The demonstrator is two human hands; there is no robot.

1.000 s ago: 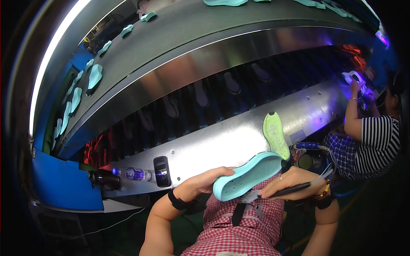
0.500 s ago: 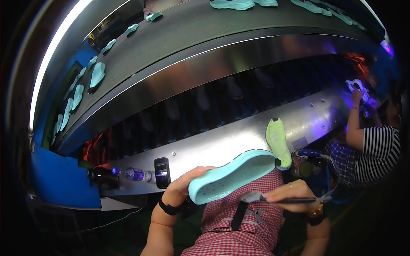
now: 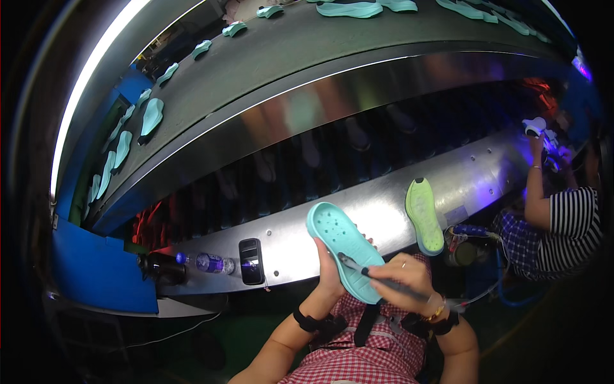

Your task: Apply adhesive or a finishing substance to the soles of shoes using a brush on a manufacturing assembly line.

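Step in hand: a teal shoe sole (image 3: 343,251) is being worked on with a thin dark tool (image 3: 377,280); judging by the pose, the tool is being drawn across the sole's near face.
Left hand (image 3: 330,272): the sole is being gripped along its left edge, fingers curled behind it, thumb on the front.
Right hand (image 3: 404,276): the fingers are being kept pinched around the tool, its tip touching the sole's near end.
Sole's place: it is being held tilted in mid-air, near the body, just in front of the steel ledge (image 3: 358,214).
Nearby: a yellow-green sole (image 3: 425,216) is lying on the ledge to the right; a phone (image 3: 251,261) and a bottle (image 3: 206,262) are lying to the left.
Far side: more teal soles (image 3: 152,116) are being carried on the belt.
Next move, as judged: a steady left grip and a controlled tip are being called for.
Co-worker: a hand (image 3: 534,131) is being raised at the far right.
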